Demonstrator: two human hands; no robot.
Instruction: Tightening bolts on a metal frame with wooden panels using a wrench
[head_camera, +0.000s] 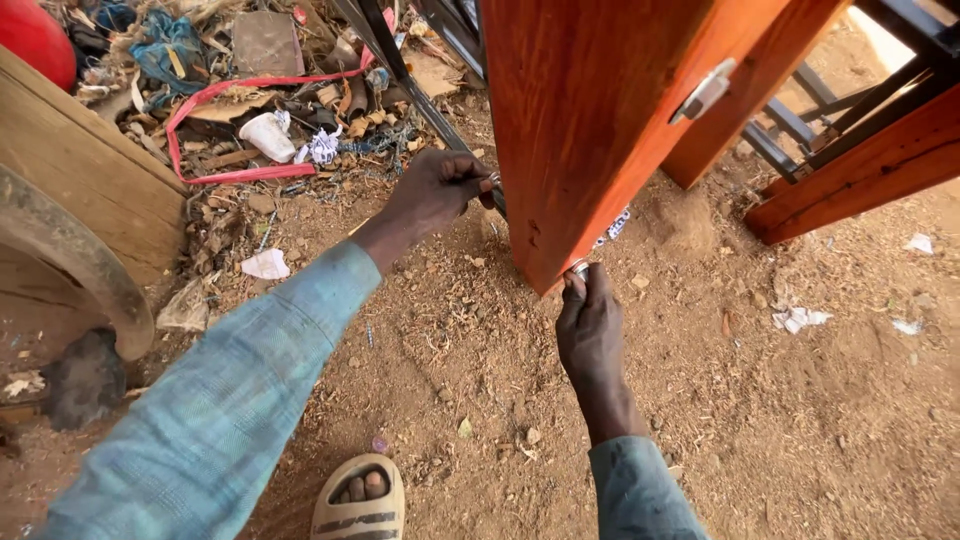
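Observation:
A reddish-brown varnished wooden panel (590, 110) stands upright over bare dirt, with a pale metal handle (703, 92) on its face. My left hand (437, 190) is closed around the panel's near left edge, beside a dark metal bar (400, 75). My right hand (590, 320) reaches up under the panel's bottom corner, its fingertips closed on a small round metal piece (580, 267) there. What the metal piece is I cannot tell. Both my sleeves are light blue.
Another reddish wooden frame (860, 170) with dark metal bars lies at the right. A litter heap with a red strap (235, 90) and a white cup (265, 135) lies at the upper left. A wooden board (70, 160) stands left. My sandalled foot (360, 498) is below.

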